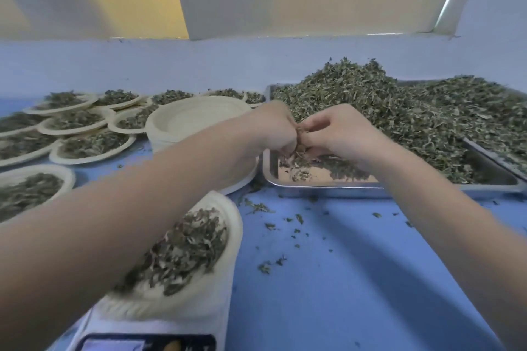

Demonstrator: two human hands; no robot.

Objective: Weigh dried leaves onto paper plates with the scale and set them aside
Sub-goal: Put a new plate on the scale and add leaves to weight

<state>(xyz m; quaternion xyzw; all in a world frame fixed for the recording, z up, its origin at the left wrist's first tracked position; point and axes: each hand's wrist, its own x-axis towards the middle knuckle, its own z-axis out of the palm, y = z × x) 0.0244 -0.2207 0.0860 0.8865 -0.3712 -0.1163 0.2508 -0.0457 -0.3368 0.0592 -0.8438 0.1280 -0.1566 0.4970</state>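
Two hands pinch dried leaves above a metal tray.

The left hand (273, 129) and right hand (333, 134) meet, pinching dried leaves (298, 148) over the heaped tray (328, 184); a filled paper plate (228, 225) sits on the scale (159, 330), on the blue worktop (342, 279).

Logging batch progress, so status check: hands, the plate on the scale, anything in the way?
Left hand and right hand pinching dried leaves over tray. Plate on scale, loaded. Left forearm crosses over plate.
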